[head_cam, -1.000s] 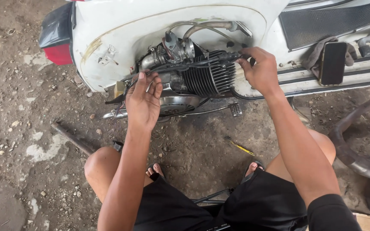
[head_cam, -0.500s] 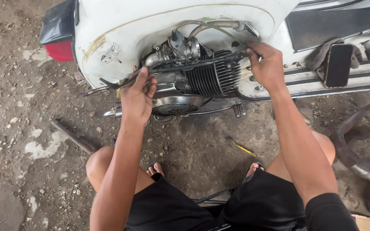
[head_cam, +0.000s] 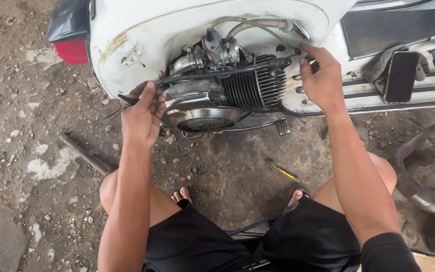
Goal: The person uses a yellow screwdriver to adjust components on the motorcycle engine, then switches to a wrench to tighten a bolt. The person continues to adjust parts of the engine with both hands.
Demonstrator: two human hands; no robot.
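- Left hand [head_cam: 142,118]: closed around the rear end of a black cable bundle [head_cam: 217,74], fingers curled over it, thin loose wire ends [head_cam: 114,112] sticking out past the knuckles toward the scooter's tail
- Right hand [head_cam: 323,80]: fingers spread fairly wide and bent, fingertips at the forward end of the same cable bundle beside the cylinder fins; whether it pinches the bundle or only rests on it cannot be told
- Cable bundle: runs roughly level between the two hands, across the top of the exposed engine [head_cam: 227,88], below the carburettor [head_cam: 220,50]
- Engine: sits in the open side bay of a white scooter body [head_cam: 177,25]; round flywheel cover [head_cam: 202,116] just beside the left hand
- Red tail light [head_cam: 71,50]: at the scooter's rear end
- Dark phone [head_cam: 401,75]: lying on a grey rag [head_cam: 383,68] on the floorboard, well apart from the right hand
- Dirt floor [head_cam: 26,151]: a rusty metal bar [head_cam: 84,153] near the left knee; a yellow-handled screwdriver [head_cam: 284,172] between the knees, below the engine
- Exhaust pipe [head_cam: 429,191]: lying on the floor beside the right knee
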